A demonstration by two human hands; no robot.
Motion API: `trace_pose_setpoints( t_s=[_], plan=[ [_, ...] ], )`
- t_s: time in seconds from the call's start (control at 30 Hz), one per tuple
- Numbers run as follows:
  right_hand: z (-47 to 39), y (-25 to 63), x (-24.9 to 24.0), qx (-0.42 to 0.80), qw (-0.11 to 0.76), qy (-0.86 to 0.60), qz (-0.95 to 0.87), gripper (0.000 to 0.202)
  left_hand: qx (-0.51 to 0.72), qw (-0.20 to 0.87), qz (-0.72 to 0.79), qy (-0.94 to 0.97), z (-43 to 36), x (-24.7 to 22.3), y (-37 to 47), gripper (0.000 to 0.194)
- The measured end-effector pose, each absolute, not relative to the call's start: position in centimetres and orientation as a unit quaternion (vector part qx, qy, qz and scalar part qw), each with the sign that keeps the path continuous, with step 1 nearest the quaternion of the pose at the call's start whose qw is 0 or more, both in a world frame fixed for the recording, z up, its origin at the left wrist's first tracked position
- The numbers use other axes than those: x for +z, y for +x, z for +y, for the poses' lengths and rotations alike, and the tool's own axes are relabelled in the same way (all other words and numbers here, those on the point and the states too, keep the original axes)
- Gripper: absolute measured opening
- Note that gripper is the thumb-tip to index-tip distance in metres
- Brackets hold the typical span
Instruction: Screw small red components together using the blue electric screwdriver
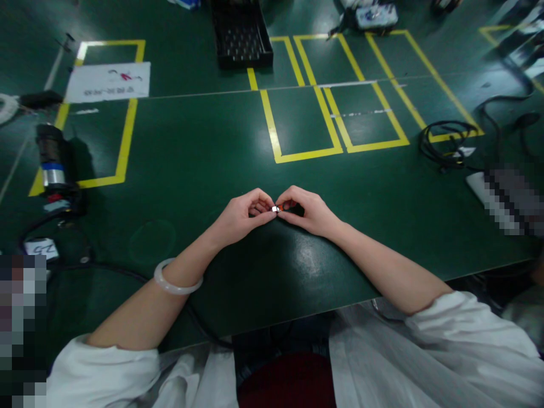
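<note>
Both hands meet over the front middle of the green table (199, 153), fingertips almost touching. Between them is a small part (277, 208) with a bright, whitish metallic end and an orange and black end; its exact kind is too small to make out. My left hand (246, 214) pinches the bright end between thumb and fingers. The orange end is in a pinch of my right hand (308, 211). A pale bangle (164, 277) circles my left wrist.
Left on the table are a black and silver cylindrical device (53, 153) with a cable and a white sign (108, 82). A black tray (242, 34) stands at the back. Right are a coiled black cable (444, 144) and a blurred-out object (510, 198). Yellow tape (310, 155) marks rectangles.
</note>
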State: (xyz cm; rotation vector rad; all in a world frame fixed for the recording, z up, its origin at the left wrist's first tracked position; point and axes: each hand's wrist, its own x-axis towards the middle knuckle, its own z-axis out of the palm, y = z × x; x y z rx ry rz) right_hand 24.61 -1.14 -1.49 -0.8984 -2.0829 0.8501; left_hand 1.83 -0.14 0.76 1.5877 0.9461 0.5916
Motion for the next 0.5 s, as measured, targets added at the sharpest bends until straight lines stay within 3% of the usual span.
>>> trace_pose_setpoints(
  t_s=[0.5],
  plan=[
    [-0.9,24.64,-1.59,0.362,0.336,-0.355,-0.794,0.009,0.23,0.575,0.393,0.679,0.07,0.36,1.63,0.036]
  ],
)
